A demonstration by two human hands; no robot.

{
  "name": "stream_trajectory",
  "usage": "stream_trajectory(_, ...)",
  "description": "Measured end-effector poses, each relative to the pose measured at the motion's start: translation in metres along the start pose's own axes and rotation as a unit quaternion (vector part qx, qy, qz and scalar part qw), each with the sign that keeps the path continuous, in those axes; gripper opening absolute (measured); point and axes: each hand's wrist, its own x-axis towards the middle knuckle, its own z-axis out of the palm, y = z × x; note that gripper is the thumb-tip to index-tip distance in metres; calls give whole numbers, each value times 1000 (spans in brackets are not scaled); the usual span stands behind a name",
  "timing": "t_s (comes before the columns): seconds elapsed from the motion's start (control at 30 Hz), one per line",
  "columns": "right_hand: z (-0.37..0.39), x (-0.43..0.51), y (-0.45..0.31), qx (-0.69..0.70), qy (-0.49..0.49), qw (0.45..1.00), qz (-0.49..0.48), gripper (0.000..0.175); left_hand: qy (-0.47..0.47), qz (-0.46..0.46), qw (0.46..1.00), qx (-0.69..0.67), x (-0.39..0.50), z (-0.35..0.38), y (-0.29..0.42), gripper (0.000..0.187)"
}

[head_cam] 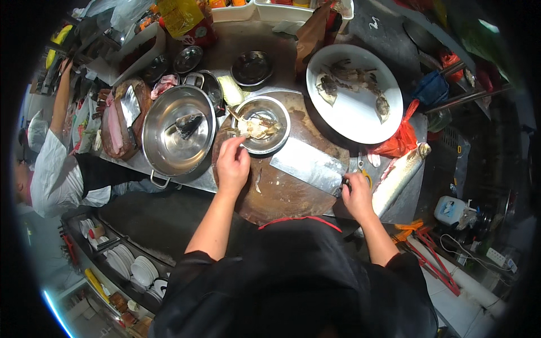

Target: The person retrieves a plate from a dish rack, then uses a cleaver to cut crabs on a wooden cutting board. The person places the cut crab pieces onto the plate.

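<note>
My left hand (233, 162) is at the near left edge of a small steel bowl (288, 122), its fingertips by pale, cut pieces (253, 128) that rest in the bowl; whether it grips anything is unclear. The bowl stands on a round wooden chopping board (283, 194). My right hand (357, 192) is closed around the handle of a wide cleaver (310, 164), whose blade lies flat over the board. A large white basin (351, 122) holds several dark and pale pieces behind the board. To the left, a steel pot (169, 148) contains a dark fish piece (189, 125).
A whole fish (397, 181) lies at the right, beside scissors (366, 171) and a red plastic bag (397, 139). Another board (114, 148) bears meat and a second cleaver (130, 105). A co-worker (59, 169) stands at the far left. Cabbage (231, 91) lies behind the bowl.
</note>
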Motion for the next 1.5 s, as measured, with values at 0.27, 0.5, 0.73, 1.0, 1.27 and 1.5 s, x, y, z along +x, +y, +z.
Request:
stream_trajectory(0.27,16,-37,1,-53,-29,996,59,39,-308,179,837,415,84,28,-3,47)
stream_trajectory(0.5,25,-42,4,-65,-44,994,74,43,-346,163,804,456,108,21,3,59)
stream_trajectory(0.73,27,-43,6,-81,-41,994,55,42,-307,-160,937,-50,104,-54,37,50)
stream_trajectory(1.0,8,-55,-17,-72,-108,991,29,40,-170,-347,839,-384,6,-123,-7,39)
stream_trajectory(1.27,9,-88,-8,-110,-34,993,-16,42,-62,-341,851,-395,-73,-137,-32,35)
stream_trajectory(1.5,52,-36,-58,-143,1,987,-73,15,-54,-311,847,-428,-66,-127,-20,37)
